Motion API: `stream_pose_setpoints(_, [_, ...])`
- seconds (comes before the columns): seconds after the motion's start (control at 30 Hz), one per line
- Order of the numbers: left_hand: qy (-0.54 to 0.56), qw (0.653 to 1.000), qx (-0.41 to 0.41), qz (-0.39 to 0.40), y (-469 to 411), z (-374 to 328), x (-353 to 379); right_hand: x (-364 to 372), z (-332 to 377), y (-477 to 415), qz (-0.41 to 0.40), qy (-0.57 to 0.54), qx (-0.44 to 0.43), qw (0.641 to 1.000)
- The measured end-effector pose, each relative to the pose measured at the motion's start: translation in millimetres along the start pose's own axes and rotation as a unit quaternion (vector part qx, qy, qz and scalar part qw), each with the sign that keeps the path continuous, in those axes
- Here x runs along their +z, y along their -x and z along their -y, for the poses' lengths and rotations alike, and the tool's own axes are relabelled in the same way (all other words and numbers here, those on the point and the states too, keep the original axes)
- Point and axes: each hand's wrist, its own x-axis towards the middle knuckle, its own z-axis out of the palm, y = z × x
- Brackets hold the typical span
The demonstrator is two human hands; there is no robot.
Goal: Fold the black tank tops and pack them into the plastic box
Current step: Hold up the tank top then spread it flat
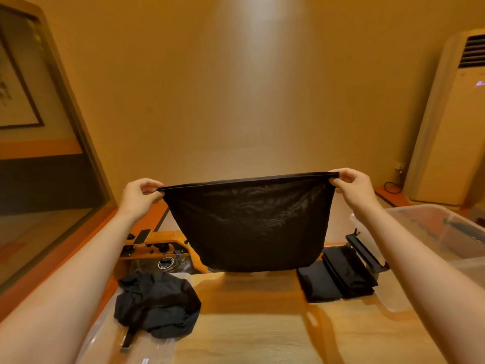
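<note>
Both hands are raised in front of the person, with a black tank top (249,224) stretched between them. The left hand (141,193) pinches one end of its straight upper edge between thumb and curled fingers. The right hand (351,185) pinches the other end the same way, so the edge runs taut from grip to grip, a little higher at the right. The thin cloth falls from that edge in a broad rounded sheet down to about the far side of the wooden table (249,334); whether it touches the table cannot be told. Below the left hand and nearer the person, a crumpled heap of black garments (157,303) lies partly on a clear plastic wrapper (105,337) at the table's edge. Below the right hand, folded tank tops (336,279) lie flat side by side, just beside the clear plastic box (425,210). The box stands under the right forearm, with a black latch (364,250) on the side facing the folded pieces. Beyond the right hand a floor-standing air conditioner (454,114) is against the wall, and out past the left hand hangs a framed picture (15,88).
</note>
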Motion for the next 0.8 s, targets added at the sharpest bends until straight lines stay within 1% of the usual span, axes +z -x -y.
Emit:
stream_pose_setpoints(0.17, [0.016,1.0,-0.001,-0.001,1.2,-5.5,1.6,-4.6,0.9,-0.7,0.005,-0.022,0.017,1.0])
stream_pose_setpoints(0.33, [0.011,1.0,-0.011,0.011,-22.3,8.2,14.3,8.9,-4.8,-25.9,0.0,-0.044,0.034,0.998])
stream_pose_setpoints(0.43, [0.0,1.0,-0.016,0.014,-49.5,22.9,28.0,24.7,-19.9,-49.5,-0.023,-0.027,0.04,0.999])
stream_pose_setpoints(0.6, [-0.01,0.999,-0.037,0.029,-106.1,45.6,52.8,59.2,-49.5,-98.6,-0.063,-0.016,0.079,0.995])
stream_pose_setpoints(0.7, [0.005,0.999,-0.039,-0.001,-137.6,49.7,64.8,77.9,-60.8,-127.9,-0.076,-0.015,0.089,0.993])
stream_pose_setpoints(0.8, [0.044,0.998,-0.015,-0.043,-155.8,39.4,65.8,89.1,-57.7,-148.6,-0.082,-0.039,0.06,0.994])
